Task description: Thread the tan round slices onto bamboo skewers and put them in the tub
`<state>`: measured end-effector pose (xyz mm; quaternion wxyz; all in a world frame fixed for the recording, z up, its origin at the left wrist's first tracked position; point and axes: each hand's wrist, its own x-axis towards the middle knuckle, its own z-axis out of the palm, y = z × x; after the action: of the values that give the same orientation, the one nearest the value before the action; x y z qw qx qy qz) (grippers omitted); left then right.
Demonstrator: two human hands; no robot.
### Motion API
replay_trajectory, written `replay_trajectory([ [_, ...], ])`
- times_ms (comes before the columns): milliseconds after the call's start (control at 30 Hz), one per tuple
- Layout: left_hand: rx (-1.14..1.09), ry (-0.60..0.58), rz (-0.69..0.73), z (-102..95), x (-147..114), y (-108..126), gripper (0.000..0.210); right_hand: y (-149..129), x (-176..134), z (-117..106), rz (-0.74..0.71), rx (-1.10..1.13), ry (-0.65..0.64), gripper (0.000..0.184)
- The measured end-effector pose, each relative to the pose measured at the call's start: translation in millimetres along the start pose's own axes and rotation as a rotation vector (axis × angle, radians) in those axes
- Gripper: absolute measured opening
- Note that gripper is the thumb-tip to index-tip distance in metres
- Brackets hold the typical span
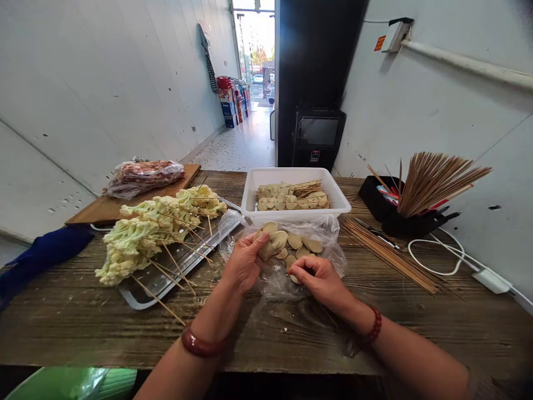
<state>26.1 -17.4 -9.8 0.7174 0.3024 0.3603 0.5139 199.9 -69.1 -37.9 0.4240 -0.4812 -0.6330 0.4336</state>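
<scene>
My left hand (245,258) is closed on several thin, round, beige slices (277,240), pinched between thumb and fingers. My right hand (322,280) is closed just to the right, its fingertips pinched round a thin wooden skewer (328,315) whose lower end shows faintly below the palm. Whether the skewer's tip enters the slices is hard to make out. Under both hands lies a clear plastic bag (333,239), with more loose slices (312,244) on it. Behind the bag stands a white plastic tub (295,213) holding skewered slices (287,200).
On the left, skewered cauliflower (162,219) rests on a metal tray (141,294). Behind it, wrapped meat (145,175) lies on a wooden board (89,212). At right are loose skewers (395,258), a black holder (377,194) with upright skewers (437,180), and a white cable (437,272).
</scene>
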Motion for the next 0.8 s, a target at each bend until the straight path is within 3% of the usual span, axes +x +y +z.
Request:
replay_trajectory([
  [800, 0.016, -0.030, -0.027, 3.3, -0.6, -8.9, 0.029, -4.8, 2.5, 1.1, -0.021, -0.011, 0.049, 0.023],
])
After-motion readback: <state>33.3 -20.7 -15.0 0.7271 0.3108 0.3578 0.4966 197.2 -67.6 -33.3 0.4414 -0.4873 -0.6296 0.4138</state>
